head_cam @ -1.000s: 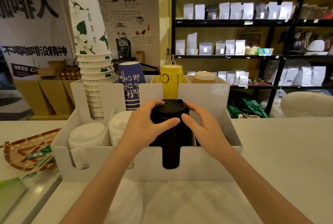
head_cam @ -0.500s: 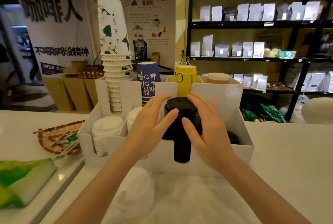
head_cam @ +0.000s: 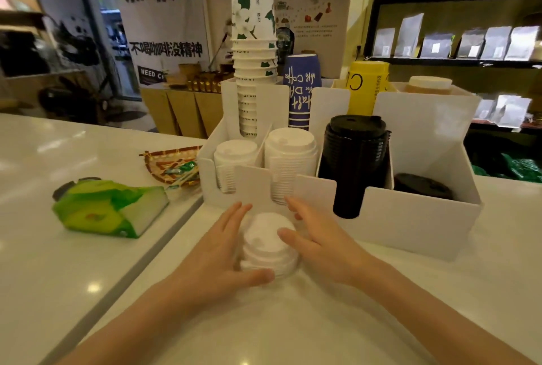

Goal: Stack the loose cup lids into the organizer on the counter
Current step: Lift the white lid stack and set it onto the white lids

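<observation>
A short stack of loose white lids [head_cam: 265,243] sits on the white counter just in front of the white organizer [head_cam: 410,226]. My left hand [head_cam: 223,253] cups its left side, thumb pressed against its base. My right hand [head_cam: 322,244] cups the right side, thumb on the top lid and fingers stretched past it. In the organizer's front row stand two white lid stacks [head_cam: 234,153] [head_cam: 290,144], then a tall black lid stack [head_cam: 355,159]. A low black lid stack [head_cam: 422,185] lies in the right compartment.
Paper cup stacks fill the organizer's back row: white floral [head_cam: 253,41], blue [head_cam: 302,85], yellow [head_cam: 368,85] and a brown one [head_cam: 429,84]. A green packet [head_cam: 108,209] and a woven tray [head_cam: 173,165] lie to the left, beyond a seam in the counter [head_cam: 146,259].
Both hands let go of the black lid stack, which stays in its slot. They moved down and toward me onto the white lids. The view swung left and down.
</observation>
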A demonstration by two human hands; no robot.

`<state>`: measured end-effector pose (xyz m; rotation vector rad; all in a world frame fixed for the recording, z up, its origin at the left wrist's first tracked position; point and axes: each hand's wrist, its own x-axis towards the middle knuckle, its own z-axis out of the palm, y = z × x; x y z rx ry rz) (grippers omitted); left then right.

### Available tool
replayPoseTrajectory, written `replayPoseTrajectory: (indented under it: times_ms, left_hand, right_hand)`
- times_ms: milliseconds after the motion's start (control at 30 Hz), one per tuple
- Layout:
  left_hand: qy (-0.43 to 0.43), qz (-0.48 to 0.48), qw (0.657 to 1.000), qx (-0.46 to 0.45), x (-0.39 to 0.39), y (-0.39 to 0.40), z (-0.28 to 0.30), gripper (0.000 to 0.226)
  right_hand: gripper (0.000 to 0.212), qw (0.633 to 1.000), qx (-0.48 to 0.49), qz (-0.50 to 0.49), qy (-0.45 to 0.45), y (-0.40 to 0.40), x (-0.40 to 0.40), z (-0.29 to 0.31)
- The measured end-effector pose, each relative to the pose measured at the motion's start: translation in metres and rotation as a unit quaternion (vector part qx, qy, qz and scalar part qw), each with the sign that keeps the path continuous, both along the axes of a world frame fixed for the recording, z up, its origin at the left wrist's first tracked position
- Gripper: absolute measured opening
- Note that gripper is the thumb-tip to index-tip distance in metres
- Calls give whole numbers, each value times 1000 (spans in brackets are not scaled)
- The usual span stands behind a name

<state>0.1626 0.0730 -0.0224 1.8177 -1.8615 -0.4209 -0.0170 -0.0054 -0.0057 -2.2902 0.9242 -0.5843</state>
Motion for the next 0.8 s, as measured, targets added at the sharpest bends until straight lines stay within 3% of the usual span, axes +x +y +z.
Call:
replayPoseTrajectory:
  times_ms: [167,500,633,800]
  left_hand:
    - [26,-3,999,-26,-4,0,-13,104]
    - [105,23,989,-98,-1,0,-11,88]
    - [128,20,978,-161,7,4,10,77]
    - [117,16,966,-232,32,0,42,81]
  right_hand:
    - [56,995,80,-20,-53,9,4,-15]
    - [45,983,147,-48,-101,14,9,-14]
    - [28,988,100,-36,-108,16,19,15]
    - [54,997,-15,-24,-66,13,40,59]
